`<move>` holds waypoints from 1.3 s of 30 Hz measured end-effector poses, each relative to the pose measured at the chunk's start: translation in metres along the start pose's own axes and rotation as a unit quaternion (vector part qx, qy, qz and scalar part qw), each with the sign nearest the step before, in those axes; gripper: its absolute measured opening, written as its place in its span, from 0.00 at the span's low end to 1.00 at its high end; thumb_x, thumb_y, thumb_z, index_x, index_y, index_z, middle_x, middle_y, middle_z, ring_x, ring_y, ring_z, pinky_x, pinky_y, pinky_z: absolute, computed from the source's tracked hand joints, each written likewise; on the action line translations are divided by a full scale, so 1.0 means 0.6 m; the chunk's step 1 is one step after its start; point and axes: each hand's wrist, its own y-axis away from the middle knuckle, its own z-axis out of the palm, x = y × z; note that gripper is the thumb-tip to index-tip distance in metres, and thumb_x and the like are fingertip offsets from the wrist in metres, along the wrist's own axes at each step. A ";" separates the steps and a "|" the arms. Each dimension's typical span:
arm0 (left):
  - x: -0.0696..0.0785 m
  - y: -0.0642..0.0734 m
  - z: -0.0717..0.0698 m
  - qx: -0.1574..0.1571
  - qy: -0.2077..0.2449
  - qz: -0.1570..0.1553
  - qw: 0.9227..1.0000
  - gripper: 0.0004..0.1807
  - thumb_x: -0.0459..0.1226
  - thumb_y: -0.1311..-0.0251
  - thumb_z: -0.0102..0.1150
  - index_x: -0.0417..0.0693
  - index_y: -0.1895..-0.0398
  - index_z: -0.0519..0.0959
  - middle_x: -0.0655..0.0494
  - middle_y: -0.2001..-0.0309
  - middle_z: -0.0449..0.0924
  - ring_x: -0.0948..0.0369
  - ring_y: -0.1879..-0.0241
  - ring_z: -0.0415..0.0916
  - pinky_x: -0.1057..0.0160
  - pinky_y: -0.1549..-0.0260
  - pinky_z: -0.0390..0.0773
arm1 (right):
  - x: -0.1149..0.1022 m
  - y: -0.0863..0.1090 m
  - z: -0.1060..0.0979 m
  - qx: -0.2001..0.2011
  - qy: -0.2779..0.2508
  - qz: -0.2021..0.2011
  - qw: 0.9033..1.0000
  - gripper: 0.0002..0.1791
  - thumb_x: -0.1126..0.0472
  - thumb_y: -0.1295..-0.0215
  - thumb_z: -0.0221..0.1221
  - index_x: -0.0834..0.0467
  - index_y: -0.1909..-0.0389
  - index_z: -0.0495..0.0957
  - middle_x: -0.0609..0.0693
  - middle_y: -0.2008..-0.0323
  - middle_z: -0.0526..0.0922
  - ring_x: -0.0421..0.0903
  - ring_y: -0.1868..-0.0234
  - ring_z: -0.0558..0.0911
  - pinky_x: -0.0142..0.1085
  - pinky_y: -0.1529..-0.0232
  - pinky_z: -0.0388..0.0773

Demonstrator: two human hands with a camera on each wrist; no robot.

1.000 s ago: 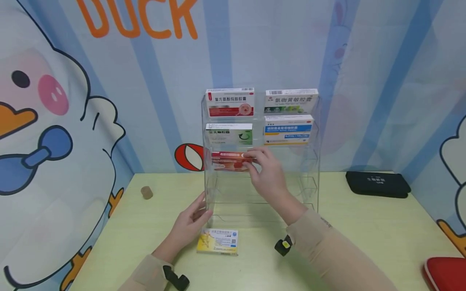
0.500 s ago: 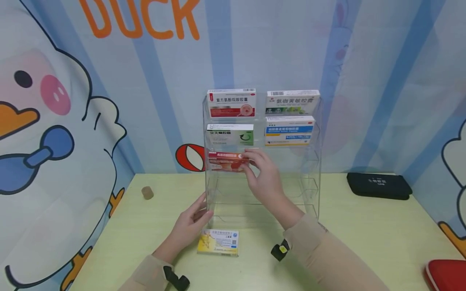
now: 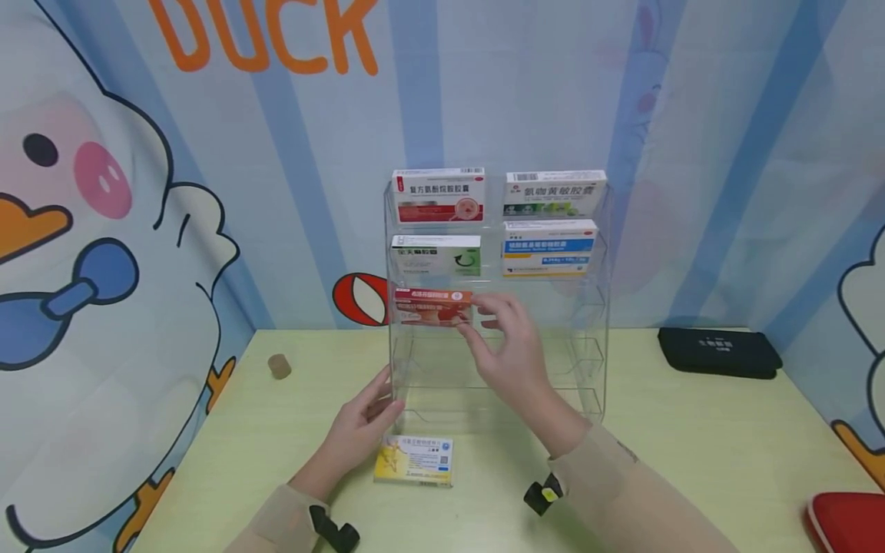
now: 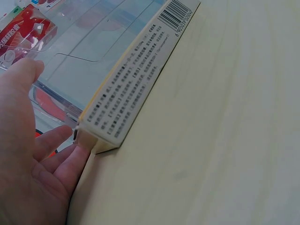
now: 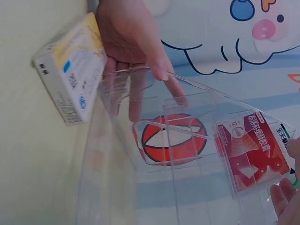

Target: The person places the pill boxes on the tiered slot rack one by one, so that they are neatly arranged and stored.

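A clear display rack (image 3: 498, 399) stands on the table. My left hand (image 3: 359, 422) rests at its lower left side, fingers extended along the outer wall and thumb at the front edge. A red medicine box (image 3: 429, 307) sits at the left of the rack's third tier. My right hand (image 3: 512, 346) is at that box's right end, thumb near its lower corner and fingers spread slightly away. In the right wrist view, the fingertips show beside the red medicine box (image 5: 253, 150). Close by my left hand, a yellow-and-white medicine box (image 3: 415, 461) lies on the table.
Upper tiers hold a red-and-white box (image 3: 439, 196), a white box with green (image 3: 553, 193), a green-and-white box (image 3: 435, 256) and a blue-and-white box (image 3: 548, 247). A cork-like cylinder (image 3: 280, 366), black pouch (image 3: 719, 352) and red case (image 3: 846, 522) lie around the rack.
The red box has shifted left to the rack's left side. My right hand's fingers have since loosened and drawn back to the right, uncovering the box's right end. My left hand has stayed put.
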 end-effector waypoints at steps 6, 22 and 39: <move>-0.001 0.000 -0.001 -0.002 -0.002 0.000 1.000 0.40 0.55 0.20 0.62 0.80 0.12 0.56 0.48 0.19 0.73 0.46 0.23 0.78 0.44 0.24 0.78 | 0.006 0.038 -0.004 -0.033 0.001 -0.031 0.999 0.22 0.66 0.31 0.74 0.66 0.38 0.83 0.62 0.44 0.88 0.57 0.50 0.91 0.47 0.51 0.94; -0.003 0.000 0.000 0.007 -0.016 -0.004 1.000 0.40 0.56 0.21 0.63 0.81 0.12 0.56 0.48 0.20 0.74 0.46 0.24 0.78 0.43 0.25 0.79 | 0.011 0.146 0.020 -0.170 -0.009 -0.028 0.985 0.24 0.62 0.32 0.76 0.64 0.39 0.83 0.59 0.45 0.90 0.53 0.50 0.91 0.39 0.50 0.93; -0.004 -0.002 -0.003 0.000 -0.012 0.002 1.000 0.40 0.56 0.21 0.63 0.80 0.12 0.57 0.48 0.20 0.74 0.46 0.24 0.79 0.44 0.26 0.79 | 0.021 0.206 0.035 -0.233 0.028 0.037 0.971 0.23 0.54 0.30 0.75 0.56 0.38 0.85 0.49 0.43 0.89 0.46 0.48 0.90 0.40 0.45 0.91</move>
